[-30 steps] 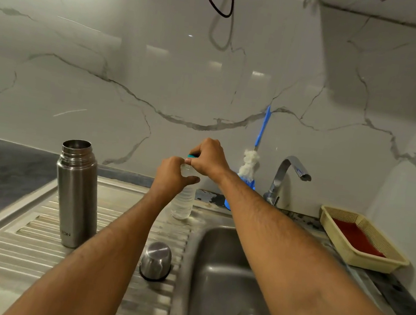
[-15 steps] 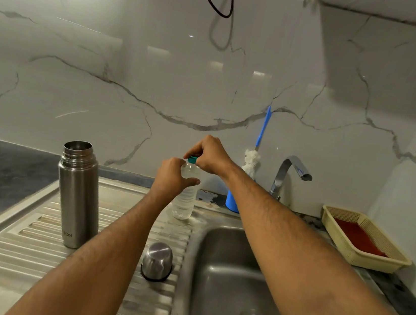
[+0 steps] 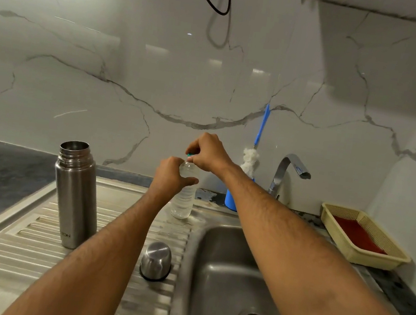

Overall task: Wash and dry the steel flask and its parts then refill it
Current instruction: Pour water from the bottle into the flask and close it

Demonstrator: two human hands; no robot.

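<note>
At frame centre the right hand [image 3: 209, 152] pinches the teal cap [image 3: 189, 154] of a clear plastic water bottle [image 3: 184, 196], while the left hand [image 3: 171, 179] curls round the bottle's shoulder. The bottle stands on the steel drainboard [image 3: 18, 243], just beside the sink basin [image 3: 228, 273] rim. Left of it, well apart, the open steel flask [image 3: 75, 192] stands upright; its steel cup lid [image 3: 156, 260] sits inverted near the basin edge. The forearms hide part of the ribs. Behind are a bottle brush [image 3: 250, 160], tap [image 3: 288, 170] and marble wall.
</note>
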